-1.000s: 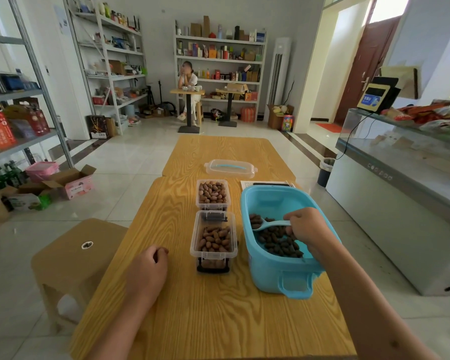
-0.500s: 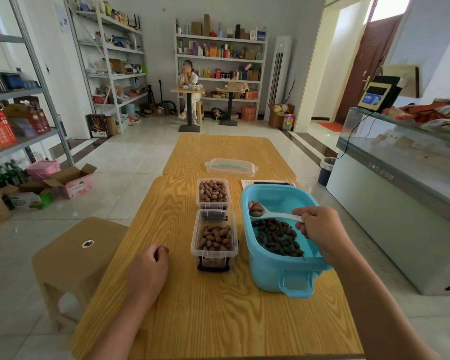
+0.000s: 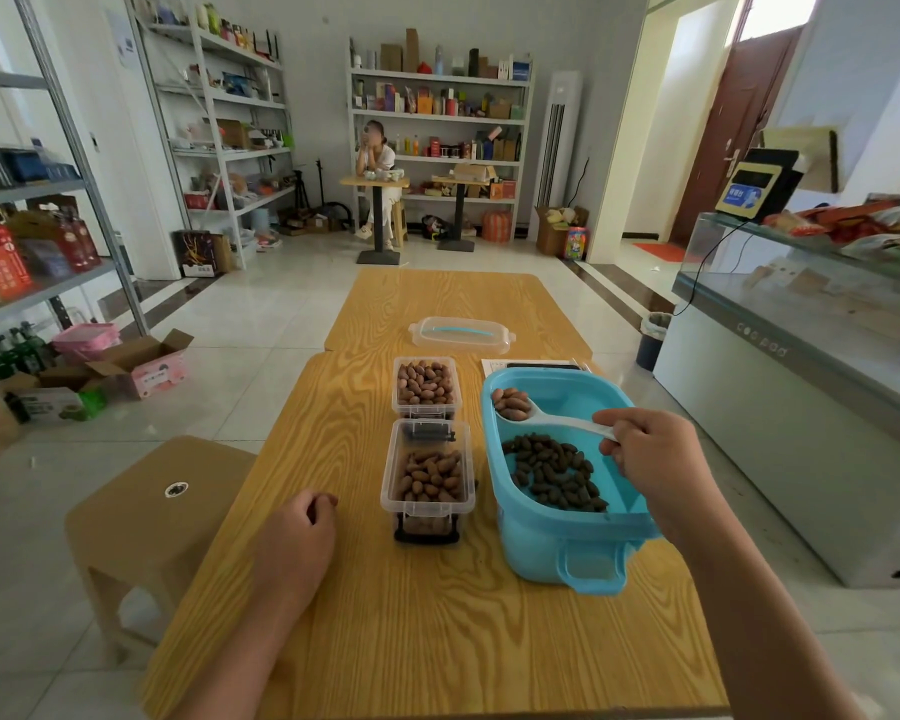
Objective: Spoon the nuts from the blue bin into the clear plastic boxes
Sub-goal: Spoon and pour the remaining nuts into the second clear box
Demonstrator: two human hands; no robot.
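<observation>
The blue bin [image 3: 541,543] stands on the wooden table [image 3: 437,626] at the right, with dark nuts [image 3: 554,472] in its bottom. My right hand [image 3: 650,459] grips the handle of a white spoon [image 3: 552,419], whose bowl holds a few nuts above the bin's far left corner. Two clear plastic boxes stand left of the bin: the near box [image 3: 428,504] and the far box [image 3: 426,405], both holding nuts. My left hand [image 3: 297,532] rests on the table in a loose fist, holding nothing.
A clear lid [image 3: 461,336] with a blue handle lies further back on the table. A tan stool [image 3: 157,506] stands left of the table. A glass counter [image 3: 801,356] runs along the right. A person sits at a small table far back.
My right hand has lifted the spoon out of the nut pile with a few nuts in it and raised it over the bin's far left corner. The left hand has stayed put.
</observation>
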